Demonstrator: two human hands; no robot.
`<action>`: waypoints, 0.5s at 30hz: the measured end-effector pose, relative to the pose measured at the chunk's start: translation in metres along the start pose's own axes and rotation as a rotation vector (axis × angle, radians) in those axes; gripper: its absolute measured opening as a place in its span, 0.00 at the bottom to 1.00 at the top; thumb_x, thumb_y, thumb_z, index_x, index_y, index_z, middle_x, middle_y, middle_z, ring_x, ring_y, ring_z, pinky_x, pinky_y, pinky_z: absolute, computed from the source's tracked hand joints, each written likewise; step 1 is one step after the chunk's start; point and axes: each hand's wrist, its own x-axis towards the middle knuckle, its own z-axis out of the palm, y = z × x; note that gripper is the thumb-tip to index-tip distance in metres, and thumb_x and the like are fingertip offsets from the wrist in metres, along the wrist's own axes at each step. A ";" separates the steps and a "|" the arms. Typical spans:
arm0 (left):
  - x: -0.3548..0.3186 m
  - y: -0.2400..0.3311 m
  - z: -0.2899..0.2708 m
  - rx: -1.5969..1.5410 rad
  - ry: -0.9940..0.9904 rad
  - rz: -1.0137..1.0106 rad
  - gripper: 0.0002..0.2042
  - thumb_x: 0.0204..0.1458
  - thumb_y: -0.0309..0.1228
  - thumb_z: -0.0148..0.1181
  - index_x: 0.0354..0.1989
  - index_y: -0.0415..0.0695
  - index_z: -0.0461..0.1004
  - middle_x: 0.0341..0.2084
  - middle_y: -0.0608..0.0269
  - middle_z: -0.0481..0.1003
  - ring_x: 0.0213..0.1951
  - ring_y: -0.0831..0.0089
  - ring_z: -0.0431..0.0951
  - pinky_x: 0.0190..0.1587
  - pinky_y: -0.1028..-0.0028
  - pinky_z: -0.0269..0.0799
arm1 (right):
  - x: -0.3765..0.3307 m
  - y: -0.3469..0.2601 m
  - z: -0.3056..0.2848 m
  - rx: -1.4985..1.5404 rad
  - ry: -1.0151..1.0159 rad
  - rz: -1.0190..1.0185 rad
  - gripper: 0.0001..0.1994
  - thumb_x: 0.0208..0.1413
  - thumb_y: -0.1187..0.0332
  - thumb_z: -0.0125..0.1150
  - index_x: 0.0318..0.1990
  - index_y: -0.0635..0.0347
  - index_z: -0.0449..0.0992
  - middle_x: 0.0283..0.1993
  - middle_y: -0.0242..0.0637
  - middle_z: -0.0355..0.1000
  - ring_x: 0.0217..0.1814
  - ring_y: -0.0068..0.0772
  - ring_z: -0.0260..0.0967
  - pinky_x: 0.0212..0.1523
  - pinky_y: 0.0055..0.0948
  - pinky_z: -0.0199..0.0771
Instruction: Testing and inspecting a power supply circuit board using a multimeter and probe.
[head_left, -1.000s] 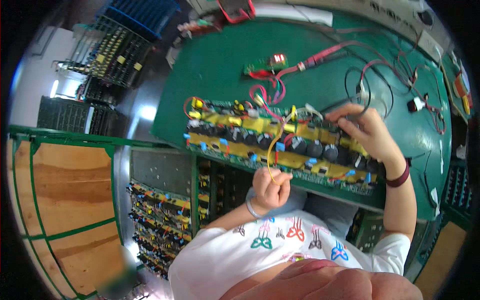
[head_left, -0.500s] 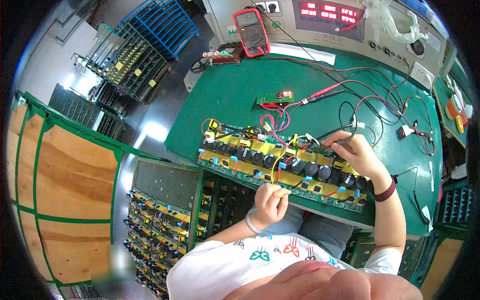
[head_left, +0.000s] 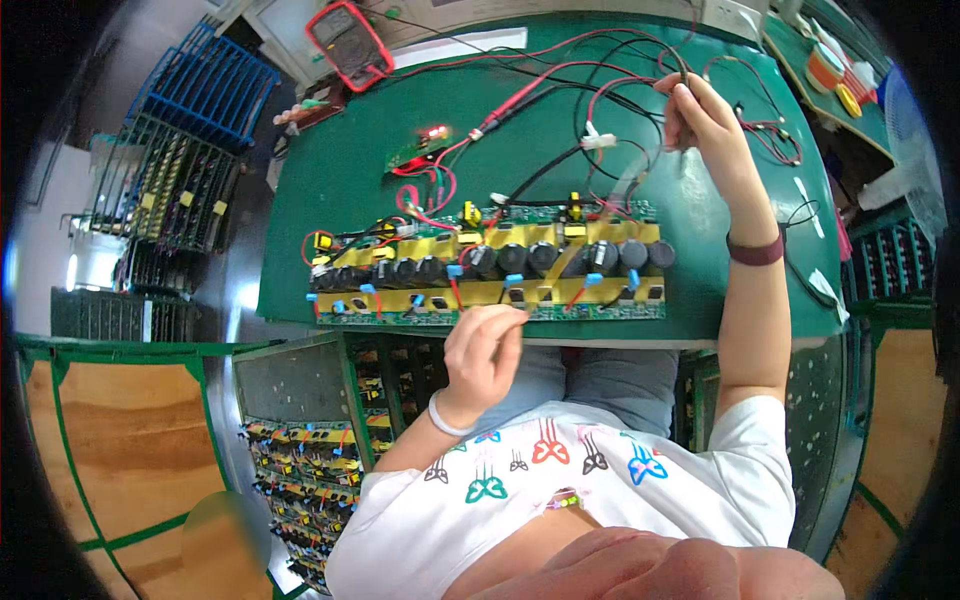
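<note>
A long green circuit board [head_left: 420, 303] lies along the near edge of the green tabletop, carrying a row of black capacitors and yellow-taped parts. My left hand [head_left: 483, 352] is closed at the board's front edge. A yellow wire [head_left: 560, 275], smeared by motion, runs up from its fingertips across the board. My right hand [head_left: 708, 118], raised beyond the board's right end, is closed round a black test lead [head_left: 684, 68]; a dark tip shows under the fingers. Pink and red wires link the board to a small lit display board [head_left: 420, 150].
A red multimeter [head_left: 350, 45] stands at the back left. Red and black leads [head_left: 520, 98] sprawl across the tabletop [head_left: 330, 150]. A blue rack [head_left: 200, 90] stands at the far left, and more circuit boards [head_left: 300, 470] are stacked below the table.
My right hand has lifted off the board with the black test lead, moving up and away to the right. The left hand stays by the front edge. The whole view has shifted.
</note>
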 end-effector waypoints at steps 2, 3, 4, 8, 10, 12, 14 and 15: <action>0.021 0.013 0.013 -0.047 -0.141 0.115 0.12 0.51 0.22 0.65 0.45 0.39 0.78 0.33 0.58 0.78 0.32 0.58 0.77 0.36 0.65 0.75 | 0.004 0.013 -0.031 -0.410 0.177 0.025 0.15 0.70 0.59 0.52 0.48 0.62 0.76 0.27 0.33 0.73 0.28 0.28 0.73 0.31 0.29 0.71; 0.023 0.019 0.027 -0.076 -0.132 0.205 0.11 0.51 0.22 0.66 0.44 0.40 0.79 0.32 0.57 0.79 0.30 0.61 0.78 0.33 0.66 0.72 | 0.002 0.015 -0.038 -0.418 0.180 0.030 0.15 0.70 0.59 0.52 0.48 0.62 0.76 0.27 0.33 0.73 0.28 0.28 0.73 0.31 0.29 0.71; 0.032 0.030 0.038 -0.057 -0.138 0.303 0.13 0.49 0.22 0.68 0.45 0.41 0.80 0.32 0.60 0.79 0.30 0.63 0.78 0.31 0.67 0.72 | 0.000 0.017 -0.044 -0.688 0.246 0.025 0.16 0.68 0.56 0.54 0.48 0.60 0.77 0.30 0.38 0.76 0.31 0.36 0.75 0.33 0.34 0.72; 0.048 0.060 0.093 -0.066 -0.201 0.519 0.16 0.40 0.26 0.64 0.42 0.41 0.80 0.30 0.65 0.75 0.31 0.67 0.75 0.31 0.69 0.70 | -0.005 0.043 -0.069 -1.106 0.288 0.185 0.24 0.58 0.46 0.64 0.54 0.53 0.75 0.43 0.49 0.81 0.47 0.55 0.78 0.45 0.46 0.76; 0.049 0.068 0.122 -0.066 -0.193 0.534 0.14 0.41 0.28 0.62 0.39 0.41 0.80 0.28 0.66 0.73 0.31 0.68 0.74 0.31 0.70 0.69 | -0.005 0.047 -0.068 -1.172 0.258 0.308 0.31 0.53 0.43 0.68 0.59 0.50 0.73 0.47 0.46 0.81 0.53 0.53 0.77 0.50 0.46 0.76; 0.051 0.076 0.142 0.125 -0.311 0.558 0.08 0.40 0.29 0.60 0.30 0.43 0.77 0.23 0.67 0.69 0.30 0.69 0.71 0.33 0.71 0.65 | -0.002 0.064 -0.076 -1.167 0.237 0.289 0.30 0.53 0.44 0.68 0.59 0.50 0.73 0.48 0.46 0.80 0.53 0.53 0.77 0.51 0.46 0.76; 0.051 0.080 0.157 0.150 -0.280 0.545 0.05 0.40 0.29 0.60 0.27 0.44 0.74 0.22 0.67 0.67 0.30 0.69 0.70 0.33 0.71 0.63 | 0.001 0.067 -0.076 -1.152 0.219 0.283 0.26 0.54 0.50 0.69 0.58 0.50 0.74 0.50 0.46 0.79 0.55 0.53 0.75 0.52 0.46 0.75; 0.051 0.081 0.163 0.174 -0.252 0.541 0.04 0.39 0.29 0.59 0.24 0.45 0.72 0.20 0.67 0.65 0.29 0.69 0.68 0.33 0.71 0.62 | 0.002 0.069 -0.077 -1.153 0.207 0.283 0.26 0.54 0.50 0.69 0.58 0.50 0.74 0.50 0.46 0.79 0.55 0.53 0.75 0.52 0.46 0.75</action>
